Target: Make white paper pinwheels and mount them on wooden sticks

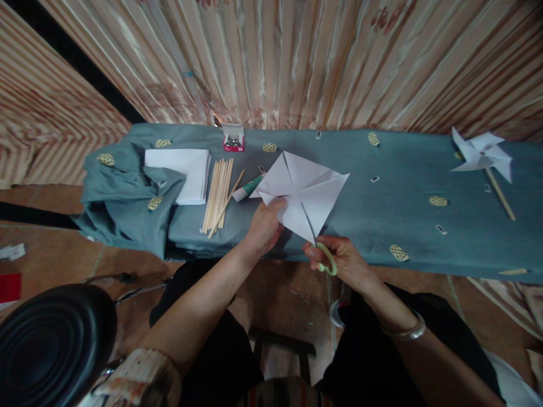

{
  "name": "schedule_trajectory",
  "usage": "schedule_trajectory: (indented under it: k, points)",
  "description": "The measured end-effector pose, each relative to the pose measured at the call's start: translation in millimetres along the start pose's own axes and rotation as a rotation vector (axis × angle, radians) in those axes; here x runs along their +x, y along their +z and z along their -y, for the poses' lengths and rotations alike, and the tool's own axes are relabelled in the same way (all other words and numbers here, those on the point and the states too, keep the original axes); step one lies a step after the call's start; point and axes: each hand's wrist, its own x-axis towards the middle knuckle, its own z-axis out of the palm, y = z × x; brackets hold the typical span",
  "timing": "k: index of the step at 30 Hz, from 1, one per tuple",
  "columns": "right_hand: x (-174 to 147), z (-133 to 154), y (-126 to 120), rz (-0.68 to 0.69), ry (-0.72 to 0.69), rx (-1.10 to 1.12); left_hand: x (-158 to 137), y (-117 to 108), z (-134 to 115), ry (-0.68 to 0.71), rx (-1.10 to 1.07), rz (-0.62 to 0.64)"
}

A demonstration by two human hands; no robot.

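Observation:
A white square of paper [318, 198] with slits running in from its corners is held above the cloth by my left hand [267, 226], pinched at its near left edge. My right hand [339, 257] grips a pair of scissors [328, 261] by the yellow-green handles. Their blades lie along the slit at the paper's near corner. Partly behind the paper is a green and white tube [250, 187]. Left of it lies a bundle of wooden sticks [218, 195], with one stick slanting across the others.
A stack of white paper [193, 175] lies left of the sticks, partly under bunched cloth. Behind stands an open small red box [233, 144] of metal pins. A finished paper pinwheel [483, 152] on a stick rests far right. A black round stool [55, 345] is at lower left.

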Motion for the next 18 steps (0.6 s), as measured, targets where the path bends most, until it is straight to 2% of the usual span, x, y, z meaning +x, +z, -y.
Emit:
schedule_trajectory:
  k: [18]
  points:
    - [-0.6, 1.5, 0.5, -0.018, -0.022, -0.038, -2.7, -0.1, 2.0, -0.011, 0.013, 0.017]
